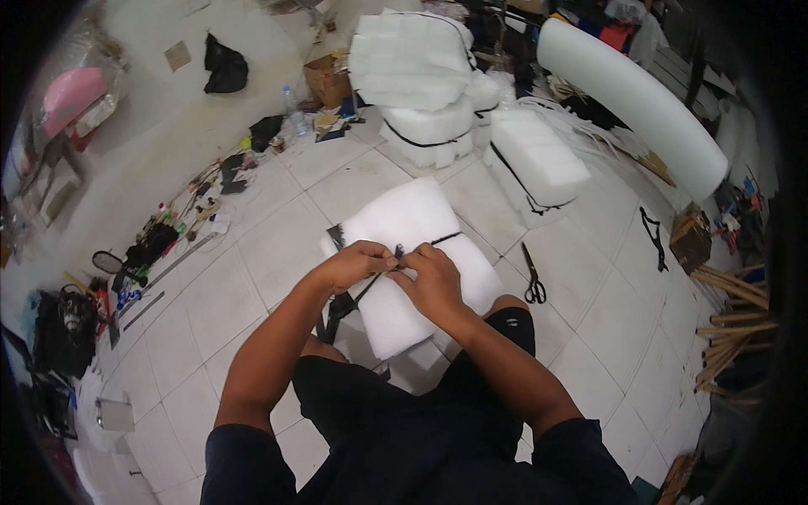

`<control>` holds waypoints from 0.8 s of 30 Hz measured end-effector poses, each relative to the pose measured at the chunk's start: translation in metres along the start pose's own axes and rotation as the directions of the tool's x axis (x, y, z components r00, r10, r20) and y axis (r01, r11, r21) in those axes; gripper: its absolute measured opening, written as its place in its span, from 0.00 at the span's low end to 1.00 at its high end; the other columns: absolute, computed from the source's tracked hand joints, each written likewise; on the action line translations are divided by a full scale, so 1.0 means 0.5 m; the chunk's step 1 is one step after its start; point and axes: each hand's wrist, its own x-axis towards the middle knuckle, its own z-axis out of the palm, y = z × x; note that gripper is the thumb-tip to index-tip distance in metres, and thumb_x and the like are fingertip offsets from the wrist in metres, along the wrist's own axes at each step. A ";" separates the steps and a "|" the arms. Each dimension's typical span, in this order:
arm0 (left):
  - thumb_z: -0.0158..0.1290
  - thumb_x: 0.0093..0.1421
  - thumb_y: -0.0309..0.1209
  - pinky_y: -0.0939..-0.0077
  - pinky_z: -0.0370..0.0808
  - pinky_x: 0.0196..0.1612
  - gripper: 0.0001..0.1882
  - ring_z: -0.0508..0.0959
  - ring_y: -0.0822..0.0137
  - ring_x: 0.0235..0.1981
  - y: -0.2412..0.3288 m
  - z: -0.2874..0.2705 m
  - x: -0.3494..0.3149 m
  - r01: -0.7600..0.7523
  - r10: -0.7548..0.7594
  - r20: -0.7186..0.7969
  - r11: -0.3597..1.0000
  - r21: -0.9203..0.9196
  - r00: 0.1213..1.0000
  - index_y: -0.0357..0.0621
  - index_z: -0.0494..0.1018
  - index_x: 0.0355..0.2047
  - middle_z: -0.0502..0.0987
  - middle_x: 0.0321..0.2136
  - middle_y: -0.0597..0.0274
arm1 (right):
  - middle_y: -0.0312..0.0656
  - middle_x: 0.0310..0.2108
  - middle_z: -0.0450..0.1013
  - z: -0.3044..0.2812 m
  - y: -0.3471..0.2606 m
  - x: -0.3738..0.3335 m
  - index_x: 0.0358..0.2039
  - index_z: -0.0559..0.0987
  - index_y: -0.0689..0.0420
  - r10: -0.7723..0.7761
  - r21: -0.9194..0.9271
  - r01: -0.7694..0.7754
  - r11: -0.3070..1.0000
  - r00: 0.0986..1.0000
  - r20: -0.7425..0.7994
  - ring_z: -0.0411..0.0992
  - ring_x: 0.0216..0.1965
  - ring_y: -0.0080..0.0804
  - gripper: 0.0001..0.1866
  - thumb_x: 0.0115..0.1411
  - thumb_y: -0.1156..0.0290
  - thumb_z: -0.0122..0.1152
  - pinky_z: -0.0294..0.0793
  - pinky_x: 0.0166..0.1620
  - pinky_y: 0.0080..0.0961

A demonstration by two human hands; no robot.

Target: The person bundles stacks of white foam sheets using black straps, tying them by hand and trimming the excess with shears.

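Observation:
A stack of white foam sheets (408, 311) lies on the floor between my knees, with a black strap (446, 238) running across its top. Over the middle of the stack, my left hand (358, 261) pinches the black strap, thumb against fingers. My right hand (431, 273) meets it there, its fingers closed on the strap too. The fingertips nearly touch and partly hide the strap between them. More black strap material (339, 310) hangs loose at the stack's left side. Black-handled scissors (533, 278) rest on the tiles to the right of the stack.
Strapped white foam bundles (539, 160) and a tall foam pile (410, 63) stand ahead. A long white foam roll (631, 101) leans at the far right. Another black strap piece (653, 240) lies on the right tiles. Wooden sticks (736, 328) lie at right; clutter lines the left wall.

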 end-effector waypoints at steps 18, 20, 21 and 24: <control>0.50 0.62 0.32 0.80 0.68 0.38 0.10 0.71 0.74 0.31 -0.057 0.012 -0.031 -0.240 0.241 -0.157 0.970 0.028 0.958 0.37 0.74 0.33 0.75 0.29 0.66 | 0.42 0.24 0.68 -0.014 0.001 0.016 0.27 0.73 0.55 -0.333 -0.172 0.361 0.916 0.927 0.174 0.71 0.28 0.41 0.06 0.55 0.67 0.58 0.72 0.29 0.34; 0.50 0.62 0.33 0.79 0.68 0.37 0.10 0.71 0.74 0.31 -0.054 0.029 -0.043 -0.206 0.257 -0.232 0.953 0.224 0.938 0.37 0.73 0.32 0.76 0.29 0.66 | 0.41 0.23 0.67 -0.025 0.020 0.026 0.28 0.74 0.54 -0.325 -0.216 0.379 0.900 0.913 0.247 0.71 0.28 0.40 0.07 0.57 0.65 0.55 0.72 0.29 0.35; 0.51 0.62 0.33 0.78 0.68 0.37 0.10 0.71 0.74 0.31 -0.051 0.034 -0.055 -0.177 0.269 -0.272 0.931 0.321 0.924 0.38 0.73 0.32 0.76 0.29 0.66 | 0.42 0.25 0.70 -0.037 0.025 0.037 0.28 0.74 0.54 -0.333 -0.237 0.421 0.875 0.881 0.335 0.72 0.30 0.40 0.07 0.58 0.65 0.53 0.72 0.30 0.35; 0.52 0.61 0.33 0.76 0.68 0.32 0.10 0.71 0.72 0.26 -0.070 0.077 -0.101 -0.244 0.397 -0.334 0.876 0.417 0.855 0.37 0.72 0.32 0.75 0.24 0.59 | 0.40 0.26 0.71 -0.061 0.048 0.031 0.27 0.74 0.53 -0.308 -0.205 0.422 0.883 0.851 0.426 0.72 0.30 0.39 0.07 0.57 0.64 0.54 0.72 0.29 0.35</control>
